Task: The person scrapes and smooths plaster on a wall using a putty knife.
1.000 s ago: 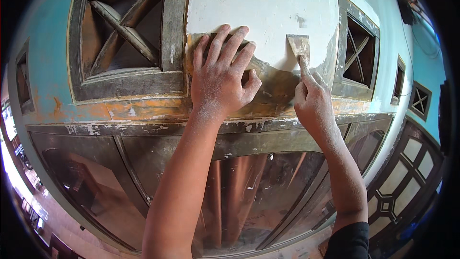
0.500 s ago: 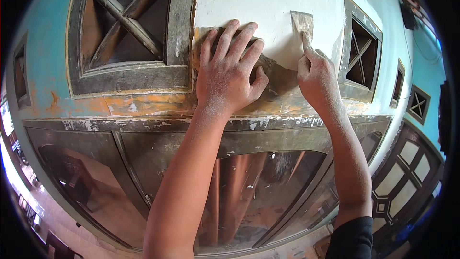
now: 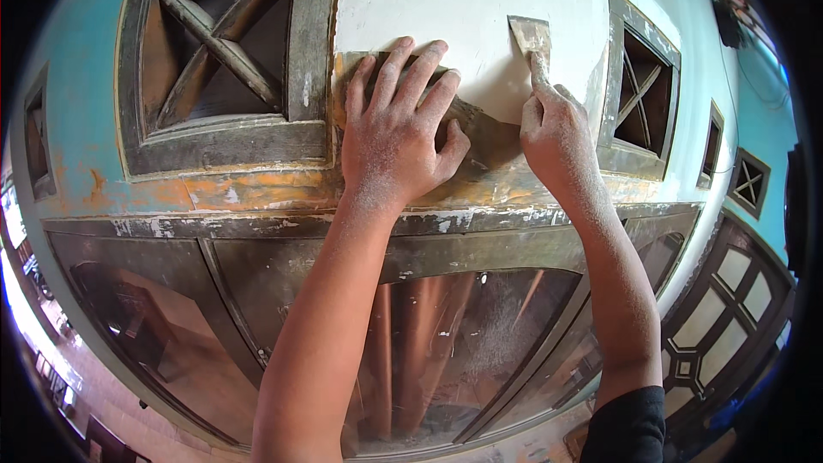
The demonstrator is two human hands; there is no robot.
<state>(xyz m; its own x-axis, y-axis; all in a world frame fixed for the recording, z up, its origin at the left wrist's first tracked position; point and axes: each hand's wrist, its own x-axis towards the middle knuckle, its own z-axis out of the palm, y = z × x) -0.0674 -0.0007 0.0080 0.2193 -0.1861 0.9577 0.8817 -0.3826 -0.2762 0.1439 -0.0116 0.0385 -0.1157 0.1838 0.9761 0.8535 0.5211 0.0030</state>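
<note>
Left hand (image 3: 399, 133) lies flat, fingers spread, on the worn wall patch (image 3: 480, 133) between the wooden vents. Right hand (image 3: 557, 133) is clamped on a putty knife (image 3: 529, 34) (blade against white plaster (image 3: 446, 0)), hands apart.

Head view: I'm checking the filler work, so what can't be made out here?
- Patch under the left hand: covered by the palm.
- Putty knife handle: hidden in the right hand.
- Right window grille: small, bent by the fisheye rim.
</note>
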